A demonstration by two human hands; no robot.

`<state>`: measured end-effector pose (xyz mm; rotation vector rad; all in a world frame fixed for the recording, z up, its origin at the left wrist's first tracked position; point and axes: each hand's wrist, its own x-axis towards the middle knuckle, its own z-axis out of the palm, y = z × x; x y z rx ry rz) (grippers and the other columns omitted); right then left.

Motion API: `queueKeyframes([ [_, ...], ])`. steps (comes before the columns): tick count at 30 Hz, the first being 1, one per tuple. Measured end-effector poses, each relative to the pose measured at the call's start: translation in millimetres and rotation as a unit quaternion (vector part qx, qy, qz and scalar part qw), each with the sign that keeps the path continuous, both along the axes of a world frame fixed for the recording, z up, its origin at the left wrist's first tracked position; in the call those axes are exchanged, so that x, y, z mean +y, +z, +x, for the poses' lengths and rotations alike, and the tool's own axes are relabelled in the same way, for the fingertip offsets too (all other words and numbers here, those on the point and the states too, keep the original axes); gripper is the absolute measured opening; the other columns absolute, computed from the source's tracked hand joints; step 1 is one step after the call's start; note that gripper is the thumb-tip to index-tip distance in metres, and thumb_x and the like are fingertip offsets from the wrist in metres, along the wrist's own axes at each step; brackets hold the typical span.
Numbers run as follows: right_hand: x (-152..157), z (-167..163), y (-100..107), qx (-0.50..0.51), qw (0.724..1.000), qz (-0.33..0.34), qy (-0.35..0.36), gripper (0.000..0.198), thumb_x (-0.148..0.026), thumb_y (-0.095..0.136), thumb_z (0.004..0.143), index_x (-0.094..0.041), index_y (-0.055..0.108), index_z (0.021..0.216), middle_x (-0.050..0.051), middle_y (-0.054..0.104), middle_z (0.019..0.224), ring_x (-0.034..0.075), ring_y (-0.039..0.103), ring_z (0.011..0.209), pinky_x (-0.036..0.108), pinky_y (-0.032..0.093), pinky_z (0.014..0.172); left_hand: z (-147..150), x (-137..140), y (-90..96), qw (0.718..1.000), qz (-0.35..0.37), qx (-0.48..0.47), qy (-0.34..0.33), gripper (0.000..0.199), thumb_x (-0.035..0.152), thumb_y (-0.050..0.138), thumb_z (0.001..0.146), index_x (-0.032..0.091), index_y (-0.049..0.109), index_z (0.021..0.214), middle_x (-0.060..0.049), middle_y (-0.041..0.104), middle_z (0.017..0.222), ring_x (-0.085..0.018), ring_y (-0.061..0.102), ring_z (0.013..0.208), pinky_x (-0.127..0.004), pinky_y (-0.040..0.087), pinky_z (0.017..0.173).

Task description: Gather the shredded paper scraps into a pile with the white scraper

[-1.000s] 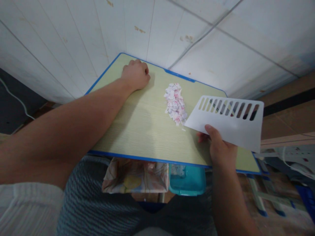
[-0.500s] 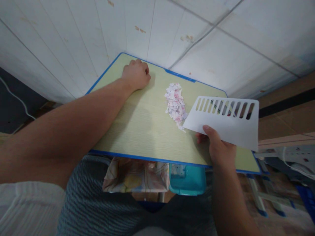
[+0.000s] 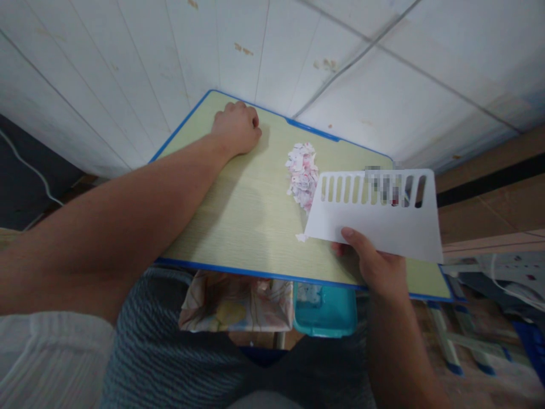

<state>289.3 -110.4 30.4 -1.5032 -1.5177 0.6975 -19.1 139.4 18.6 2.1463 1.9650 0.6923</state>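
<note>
My right hand grips a flat white plastic plate with a row of slots by its lower edge, thumb on top. The plate's left edge is at a pile of small torn paper scraps, white with pink marks, and covers part of the pile's right side. One loose scrap lies by the plate's lower left corner. My left hand rests curled on the far left of the tabletop, fingers closed; whether anything is inside them is hidden.
The small pale-yellow table has a blue rim and stands against a white panelled wall. Below its near edge are a patterned paper-like box and a turquoise container. Something behind the slots is blurred out. A cable runs up the wall.
My right hand has moved the slotted plate left and slightly toward me, over the pile's lower right side. A scrap now lies nearer to me. My left hand has stayed in place.
</note>
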Motion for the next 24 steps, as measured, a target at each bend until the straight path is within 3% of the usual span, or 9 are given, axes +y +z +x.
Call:
queueKeyframes([
  [14, -6.6, 4.2, -3.4, 0.050, 0.999, -0.010, 0.011, 0.036, -0.042, 0.090, 0.093, -0.024, 0.075, 0.065, 0.003, 0.075, 0.065, 0.024, 0.071, 0.063, 0.042, 0.065, 0.079, 2.0, -1.0, 1.3, 1.000, 0.000, 0.028, 0.004, 0.041, 0.027, 0.056, 0.108, 0.020, 0.083, 0.137, -0.018, 0.071, 0.153, -0.038, 0.059, 0.144, -0.057, 0.052, 0.122],
  [20, -4.7, 2.3, -4.3, 0.036, 0.999, 0.004, -0.004, 0.030, -0.033, 0.089, 0.088, -0.025, 0.074, 0.063, 0.002, 0.075, 0.064, 0.024, 0.072, 0.065, 0.042, 0.067, 0.079, 0.9, -1.0, 0.5, 1.000, 0.005, 0.018, 0.000, 0.041, 0.028, 0.057, 0.106, 0.025, 0.085, 0.135, -0.016, 0.072, 0.149, -0.038, 0.059, 0.144, -0.059, 0.051, 0.122],
  [24, -2.5, 5.7, -7.0, 0.099, 0.993, 0.026, -0.059, 0.025, -0.029, 0.088, 0.080, -0.026, 0.070, 0.062, -0.001, 0.070, 0.061, 0.023, 0.066, 0.058, 0.038, 0.062, 0.059, 0.1, -0.2, -0.6, 1.000, 0.006, 0.013, -0.002, 0.041, 0.028, 0.056, 0.106, 0.025, 0.085, 0.135, -0.015, 0.071, 0.148, -0.037, 0.059, 0.142, -0.058, 0.051, 0.122],
])
